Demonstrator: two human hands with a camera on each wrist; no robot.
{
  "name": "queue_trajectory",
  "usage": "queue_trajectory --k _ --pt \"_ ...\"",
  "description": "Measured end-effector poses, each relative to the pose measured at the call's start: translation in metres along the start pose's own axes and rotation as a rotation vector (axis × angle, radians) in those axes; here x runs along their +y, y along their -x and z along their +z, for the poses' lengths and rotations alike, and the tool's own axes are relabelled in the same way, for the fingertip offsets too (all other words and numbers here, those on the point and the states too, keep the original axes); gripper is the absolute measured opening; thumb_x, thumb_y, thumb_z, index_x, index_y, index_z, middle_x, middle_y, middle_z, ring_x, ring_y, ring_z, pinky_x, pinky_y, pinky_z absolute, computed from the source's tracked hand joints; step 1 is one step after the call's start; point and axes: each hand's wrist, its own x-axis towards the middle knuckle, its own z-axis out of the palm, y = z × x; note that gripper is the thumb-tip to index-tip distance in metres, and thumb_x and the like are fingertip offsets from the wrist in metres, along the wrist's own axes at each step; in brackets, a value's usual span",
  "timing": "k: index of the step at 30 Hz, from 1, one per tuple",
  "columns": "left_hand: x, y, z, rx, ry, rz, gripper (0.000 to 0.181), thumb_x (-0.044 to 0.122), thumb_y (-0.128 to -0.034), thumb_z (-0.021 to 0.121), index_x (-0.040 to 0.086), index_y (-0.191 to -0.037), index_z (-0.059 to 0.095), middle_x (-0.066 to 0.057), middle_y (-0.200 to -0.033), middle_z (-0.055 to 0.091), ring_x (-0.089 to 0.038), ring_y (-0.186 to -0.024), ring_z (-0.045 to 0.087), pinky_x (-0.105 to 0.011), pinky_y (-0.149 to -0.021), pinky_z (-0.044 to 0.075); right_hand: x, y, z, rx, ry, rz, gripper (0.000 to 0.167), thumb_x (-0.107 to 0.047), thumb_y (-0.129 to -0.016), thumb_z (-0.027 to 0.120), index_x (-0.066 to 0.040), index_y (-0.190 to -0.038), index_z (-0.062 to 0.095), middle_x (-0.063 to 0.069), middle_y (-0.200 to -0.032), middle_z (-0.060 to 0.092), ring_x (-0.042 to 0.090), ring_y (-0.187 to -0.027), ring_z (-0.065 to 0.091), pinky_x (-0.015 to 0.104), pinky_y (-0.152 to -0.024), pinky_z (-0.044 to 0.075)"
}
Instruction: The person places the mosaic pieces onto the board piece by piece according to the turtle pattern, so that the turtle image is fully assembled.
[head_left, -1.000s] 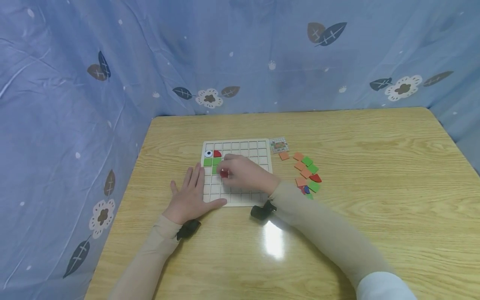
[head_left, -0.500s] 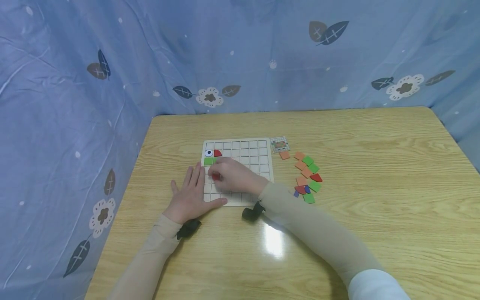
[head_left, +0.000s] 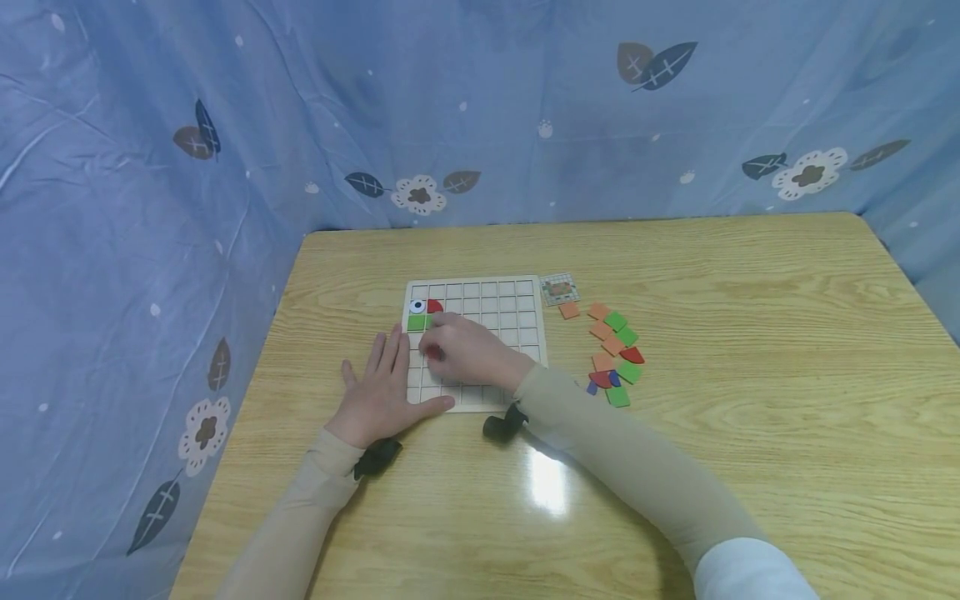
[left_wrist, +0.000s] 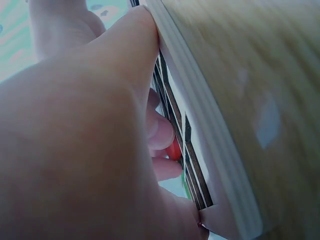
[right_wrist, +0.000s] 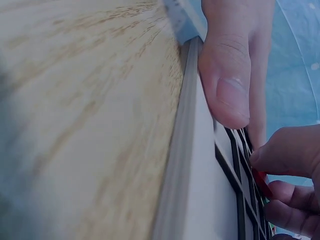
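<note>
red piece [right_wrist: 260,180]: thin, mostly hidden (outline unclear); right hand [head_left: 476,354] grip pinching it; left hand [head_left: 378,398] spread at board [head_left: 510,303] edge.

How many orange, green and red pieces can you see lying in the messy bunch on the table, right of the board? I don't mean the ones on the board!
Orange pieces: 5
Green pieces: 4
Red pieces: 2
Total: 11
</note>
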Motion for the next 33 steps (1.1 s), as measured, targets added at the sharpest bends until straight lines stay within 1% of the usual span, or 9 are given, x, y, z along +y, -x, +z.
queue_trajectory --k 5,9,12,14,17,21,25,33 --pt "-0.0004 -0.0003 0.0005 0.0 0.0 0.0 0.129 0.089 -0.0843 0.052 0.004 -0.167 0.002 -0.012 -0.176 -0.007 -0.04 -0.162 -0.001 -0.088 -0.11 0.005 0.0001 0.0011 -0.0002 -0.004 0.018 0.006 0.024 -0.013 -0.093 0.072 -0.012 -0.115 0.08 0.003 -0.103 0.065 0.015 -0.09 0.058 0.027 -0.085 0.052" --pt "-0.0011 -0.0003 0.0009 0.001 0.0 -0.001 0.129 0.089 -0.0843 0.051 0.003 -0.167 0.002 -0.012 -0.176 -0.007 -0.04 -0.162 -0.001 -0.088 -0.11 0.006 -0.0011 0.0013 -0.0007 -0.005 0.027 0.007 0.024 -0.013 -0.094 0.071 -0.012 -0.116 0.079 0.003 -0.107 0.067 0.016 -0.096 0.061 0.029 -0.091 0.054" --pt "-0.0014 -0.0003 0.0009 0.002 0.002 0.0 0.129 0.089 -0.0843 0.052 0.003 -0.167 0.002 -0.013 -0.176 -0.007 -0.041 -0.162 0.0 -0.088 -0.109 0.006 -0.0021 0.001 -0.0005 0.005 0.032 0.008 0.022 -0.014 -0.095 0.07 -0.012 -0.115 0.079 0.003 -0.107 0.068 0.017 -0.098 0.062 0.03 -0.092 0.054" --pt "-0.0015 -0.0004 0.001 0.005 0.002 0.001 0.129 0.089 -0.0842 0.052 0.003 -0.167 0.003 -0.013 -0.176 -0.006 -0.041 -0.162 0.0 -0.088 -0.109 0.006 -0.0025 0.0006 -0.0001 0.013 0.035 0.006 0.02 -0.013 -0.095 0.07 -0.011 -0.113 0.079 0.004 -0.106 0.068 0.017 -0.097 0.062 0.03 -0.091 0.054" --pt "-0.0017 -0.0006 0.0013 0.01 -0.001 0.001 0.128 0.089 -0.084 0.052 0.003 -0.167 0.004 -0.013 -0.176 -0.006 -0.041 -0.162 0.001 -0.089 -0.109 0.006 -0.0031 -0.0005 0.0004 0.016 0.02 0.004 0.021 -0.012 -0.096 0.07 -0.01 -0.114 0.079 0.004 -0.106 0.068 0.017 -0.096 0.062 0.03 -0.092 0.054" --pt "-0.002 -0.0006 0.0016 0.011 -0.003 0.001 0.128 0.088 -0.084 0.053 0.003 -0.167 0.005 -0.013 -0.176 -0.006 -0.041 -0.162 0.002 -0.089 -0.108 0.006 -0.0035 -0.0024 0.0016 0.0 -0.016 0.013 0.022 -0.011 -0.097 0.069 -0.008 -0.116 0.079 0.005 -0.107 0.069 0.015 -0.095 0.064 0.029 -0.094 0.055" --pt "-0.0018 -0.0006 0.0015 0.005 0.002 0.001 0.129 0.089 -0.084 0.052 0.003 -0.167 0.004 -0.013 -0.176 -0.006 -0.041 -0.162 0.001 -0.089 -0.109 0.006 -0.003 -0.0035 0.0035 -0.012 -0.025 0.021 0.022 -0.011 -0.098 0.068 -0.008 -0.116 0.079 0.005 -0.108 0.069 0.014 -0.094 0.064 0.027 -0.093 0.055" --pt "-0.0007 -0.0005 0.0006 -0.003 0.002 0.002 0.129 0.088 -0.0843 0.052 0.003 -0.167 0.003 -0.013 -0.176 -0.006 -0.041 -0.162 0.0 -0.088 -0.109 0.006 0.0011 -0.0013 0.0054 0.004 -0.024 0.026 0.02 -0.013 -0.098 0.069 -0.01 -0.114 0.08 0.002 -0.104 0.068 0.012 -0.093 0.062 0.026 -0.092 0.054"
